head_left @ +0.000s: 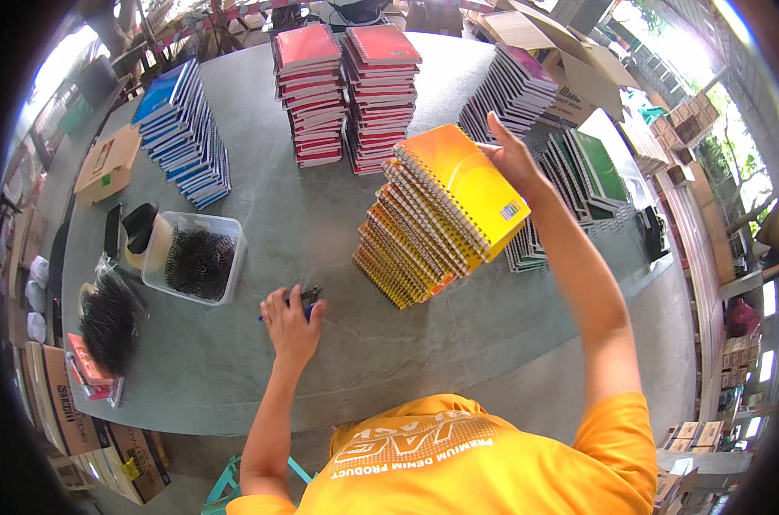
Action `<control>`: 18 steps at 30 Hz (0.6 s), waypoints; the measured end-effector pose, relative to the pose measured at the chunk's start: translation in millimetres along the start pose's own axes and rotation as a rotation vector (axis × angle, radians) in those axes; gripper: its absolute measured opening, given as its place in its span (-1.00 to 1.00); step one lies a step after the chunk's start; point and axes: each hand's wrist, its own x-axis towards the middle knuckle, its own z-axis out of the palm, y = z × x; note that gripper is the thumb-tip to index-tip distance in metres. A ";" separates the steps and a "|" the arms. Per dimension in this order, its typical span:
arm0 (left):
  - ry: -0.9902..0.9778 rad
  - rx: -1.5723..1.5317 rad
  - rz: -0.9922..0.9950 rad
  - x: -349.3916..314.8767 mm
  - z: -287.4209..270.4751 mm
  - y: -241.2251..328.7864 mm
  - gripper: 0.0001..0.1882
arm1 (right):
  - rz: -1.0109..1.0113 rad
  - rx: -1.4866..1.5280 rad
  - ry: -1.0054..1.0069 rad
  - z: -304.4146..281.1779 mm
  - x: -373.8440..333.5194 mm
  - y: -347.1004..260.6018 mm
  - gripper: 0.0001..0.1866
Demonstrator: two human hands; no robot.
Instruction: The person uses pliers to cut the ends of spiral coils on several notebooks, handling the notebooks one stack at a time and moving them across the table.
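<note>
The leaning yellow notebooks (458,202) stand ahead and right of the left hand (292,324), half-curled over pliers (311,295), against the nearer right hand (514,160), thumb spread, both grips unclear.

There are two red notebook stacks (310,103), one yellow stack (458,206), one blue stack (182,137) and one plastic tub (237,257).

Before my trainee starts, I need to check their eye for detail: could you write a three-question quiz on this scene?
1. How many red notebook stacks stand at the back of the table?
2. True or false: the clear tub is left of the yellow notebook stack.
3. Which hand partly covers the blue-and-black tool?

Key: 1. Two. 2. True. 3. The left hand.
</note>
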 end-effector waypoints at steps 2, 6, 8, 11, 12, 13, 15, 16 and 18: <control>0.018 -0.295 -0.053 22.6 2.8 19.1 -0.47 | -0.086 0.073 0.076 -4.2 11.5 21.0 -0.34; -0.121 -1.285 -0.415 97.9 25.3 97.8 -0.38 | -0.149 0.198 0.009 6.1 24.3 38.8 -0.49; -0.108 -1.526 -0.297 106.8 34.0 128.9 -0.40 | -0.146 0.109 0.013 8.7 25.3 39.9 -0.39; -0.025 -1.686 -0.437 99.3 39.9 140.3 -0.37 | -0.217 0.058 -0.031 -0.5 23.5 46.0 -0.34; -0.024 -1.686 -0.336 87.5 39.0 135.1 -0.34 | -0.180 0.132 -0.085 -7.5 25.0 48.2 -0.39; -0.028 -1.568 -0.722 77.0 38.2 126.0 -0.34 | -0.234 0.076 -0.079 -15.1 23.5 56.2 -0.33; -0.059 -1.405 -1.038 57.0 37.1 106.2 -0.26 | -0.191 0.040 -0.058 -31.8 25.9 71.3 -0.18; -0.113 -1.484 -1.125 48.0 37.7 98.5 -0.20 | -0.180 -0.074 0.142 -39.4 22.8 80.4 -0.11; -0.185 -1.564 -1.071 33.4 40.9 93.5 -0.20 | -0.025 -0.221 0.398 -43.5 15.2 112.7 0.08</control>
